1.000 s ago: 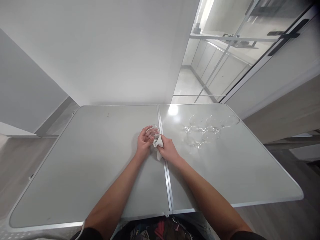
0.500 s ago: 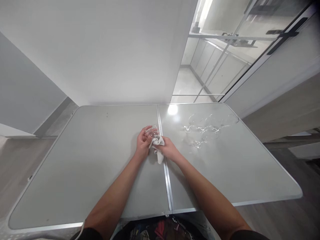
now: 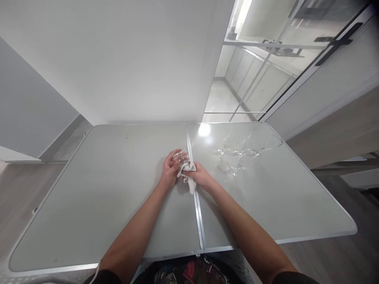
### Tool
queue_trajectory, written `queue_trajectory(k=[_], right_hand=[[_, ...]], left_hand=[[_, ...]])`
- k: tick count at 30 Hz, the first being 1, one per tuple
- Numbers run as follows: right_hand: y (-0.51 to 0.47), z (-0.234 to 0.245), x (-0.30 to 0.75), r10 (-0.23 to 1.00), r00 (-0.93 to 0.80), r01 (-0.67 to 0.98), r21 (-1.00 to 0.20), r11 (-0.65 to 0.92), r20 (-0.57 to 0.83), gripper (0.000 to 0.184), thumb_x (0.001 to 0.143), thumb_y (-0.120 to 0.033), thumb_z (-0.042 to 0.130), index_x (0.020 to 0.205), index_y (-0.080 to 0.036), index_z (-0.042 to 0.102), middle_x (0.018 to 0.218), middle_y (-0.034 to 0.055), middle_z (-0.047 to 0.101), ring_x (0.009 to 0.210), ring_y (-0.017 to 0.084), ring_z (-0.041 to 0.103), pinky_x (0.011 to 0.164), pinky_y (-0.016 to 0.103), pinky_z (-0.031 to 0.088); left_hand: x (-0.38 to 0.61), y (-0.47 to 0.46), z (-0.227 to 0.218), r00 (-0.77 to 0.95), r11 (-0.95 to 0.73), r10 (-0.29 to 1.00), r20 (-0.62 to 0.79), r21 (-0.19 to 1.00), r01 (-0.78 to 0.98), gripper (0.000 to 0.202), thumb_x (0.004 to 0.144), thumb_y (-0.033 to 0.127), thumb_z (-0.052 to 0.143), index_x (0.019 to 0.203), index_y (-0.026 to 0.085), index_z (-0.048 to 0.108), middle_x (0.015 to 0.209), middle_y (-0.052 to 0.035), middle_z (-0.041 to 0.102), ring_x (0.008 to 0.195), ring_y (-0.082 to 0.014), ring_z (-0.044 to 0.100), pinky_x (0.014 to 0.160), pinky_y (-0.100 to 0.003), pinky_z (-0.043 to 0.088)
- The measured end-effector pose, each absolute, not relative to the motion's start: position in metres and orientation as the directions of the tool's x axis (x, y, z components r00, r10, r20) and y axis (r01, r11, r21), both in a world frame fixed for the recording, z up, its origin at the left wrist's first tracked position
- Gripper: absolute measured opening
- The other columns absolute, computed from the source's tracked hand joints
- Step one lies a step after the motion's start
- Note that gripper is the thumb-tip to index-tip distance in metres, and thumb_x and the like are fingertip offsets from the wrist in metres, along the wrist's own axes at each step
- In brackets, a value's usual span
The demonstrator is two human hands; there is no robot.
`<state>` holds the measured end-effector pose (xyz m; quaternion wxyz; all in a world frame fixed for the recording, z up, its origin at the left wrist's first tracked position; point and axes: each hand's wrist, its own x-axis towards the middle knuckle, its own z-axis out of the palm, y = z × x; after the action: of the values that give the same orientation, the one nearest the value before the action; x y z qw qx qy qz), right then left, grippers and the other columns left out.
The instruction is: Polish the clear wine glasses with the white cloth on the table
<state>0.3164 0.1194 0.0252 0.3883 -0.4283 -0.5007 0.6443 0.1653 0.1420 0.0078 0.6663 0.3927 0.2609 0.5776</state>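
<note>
Near the table's middle seam, my left hand (image 3: 169, 169) is closed around a clear drinking glass (image 3: 181, 156). The glass is tilted, with its rounded bowl pointing away from me. My right hand (image 3: 201, 176) grips a crumpled white cloth (image 3: 187, 169), pressed against the near end of the glass. A loose end of the cloth hangs down below my fingers. The cloth and fingers hide the lower part of the glass. Several clear stemmed glasses (image 3: 233, 170) are on the right half of the table, well apart from my hands.
The grey folding table (image 3: 89, 197) has a metal rim and a metal seam (image 3: 197, 221) down its middle. A white wall (image 3: 142, 71) stands behind its far edge. To the far right is a glass-paned door (image 3: 251, 79) with a dark handle.
The cloth has shifted slightly right and its folds have changed against the glass. My left hand keeps its hold on the glass in nearly the same place.
</note>
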Motion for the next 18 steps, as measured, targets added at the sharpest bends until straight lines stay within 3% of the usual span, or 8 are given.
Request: queue_trajectory(k=[3,5,8,11,12,14,16,18], right_hand=[[0.118,0.023,0.316,0.995,-0.096,0.325,-0.944,0.060,0.030,0.017,0.074,-0.026,0.069,0.090,-0.022,0.064,0.079,0.0027,0.067,0.075,0.021,0.060,0.070,0.030,0.044],[0.118,0.024,0.317,0.995,-0.075,0.394,-0.914,0.093,0.069,0.015,0.075,-0.025,0.068,0.089,-0.022,0.064,0.078,0.0022,0.066,0.075,0.021,0.060,0.070,0.030,0.043],[0.120,0.027,0.319,0.967,-0.237,0.103,-0.993,-0.066,-0.089,0.022,0.078,-0.038,0.072,0.088,-0.020,0.065,0.076,0.0024,0.067,0.071,0.020,0.062,0.068,0.030,0.046],[0.121,0.030,0.316,0.902,-0.381,-0.226,-0.925,-0.305,-0.204,0.036,0.080,-0.051,0.074,0.086,-0.017,0.065,0.071,0.0036,0.066,0.065,0.019,0.062,0.065,0.032,0.049],[0.122,0.029,0.315,0.921,-0.324,-0.306,-0.897,-0.320,-0.218,0.039,0.080,-0.055,0.074,0.086,-0.017,0.065,0.071,0.0039,0.066,0.064,0.019,0.062,0.065,0.032,0.050],[0.123,0.028,0.314,0.972,-0.027,-0.413,-0.882,-0.225,-0.235,0.043,0.080,-0.060,0.073,0.089,-0.019,0.065,0.075,0.0040,0.067,0.066,0.018,0.063,0.065,0.030,0.051],[0.123,0.024,0.316,0.928,0.319,-0.368,-0.928,-0.064,-0.191,0.043,0.082,-0.063,0.070,0.091,-0.021,0.064,0.080,0.0030,0.068,0.070,0.017,0.063,0.065,0.028,0.051],[0.124,0.019,0.319,0.859,0.506,-0.219,-0.975,0.038,-0.080,0.039,0.083,-0.061,0.070,0.092,-0.023,0.062,0.083,0.0018,0.067,0.075,0.016,0.063,0.066,0.025,0.050]], left_hand=[[0.167,0.141,0.010,0.158,-0.036,0.976,0.148,0.829,-0.558,0.071,0.069,0.048,0.089,0.128,0.023,0.056,0.128,-0.0158,0.066,0.114,-0.0289,0.068,0.098,-0.040,0.054],[0.167,0.141,0.011,0.153,-0.045,0.976,0.156,0.827,-0.561,0.072,0.068,0.047,0.089,0.128,0.024,0.056,0.129,-0.0154,0.066,0.116,-0.0290,0.067,0.099,-0.040,0.053],[0.166,0.141,0.009,0.182,0.001,0.976,0.123,0.825,-0.566,0.068,0.073,0.048,0.085,0.129,0.022,0.056,0.131,-0.0165,0.065,0.114,-0.0289,0.068,0.096,-0.039,0.055],[0.165,0.142,0.006,0.186,0.026,0.977,0.103,0.811,-0.585,0.067,0.077,0.051,0.081,0.131,0.020,0.057,0.132,-0.0178,0.064,0.112,-0.0288,0.069,0.093,-0.038,0.056],[0.164,0.142,0.005,0.175,0.024,0.980,0.100,0.806,-0.592,0.067,0.078,0.051,0.081,0.132,0.021,0.057,0.133,-0.0177,0.064,0.112,-0.0287,0.069,0.092,-0.038,0.057],[0.162,0.144,0.005,0.142,0.012,0.985,0.093,0.797,-0.604,0.068,0.077,0.050,0.082,0.134,0.023,0.057,0.137,-0.0164,0.061,0.113,-0.0282,0.068,0.091,-0.038,0.057],[0.160,0.147,0.006,0.102,-0.007,0.991,0.089,0.784,-0.621,0.068,0.077,0.051,0.081,0.135,0.027,0.056,0.142,-0.0139,0.056,0.114,-0.0274,0.067,0.091,-0.039,0.058],[0.158,0.149,0.007,0.055,-0.031,0.995,0.086,0.765,-0.643,0.065,0.079,0.053,0.080,0.134,0.031,0.055,0.144,-0.0111,0.052,0.118,-0.0268,0.065,0.094,-0.041,0.058]])
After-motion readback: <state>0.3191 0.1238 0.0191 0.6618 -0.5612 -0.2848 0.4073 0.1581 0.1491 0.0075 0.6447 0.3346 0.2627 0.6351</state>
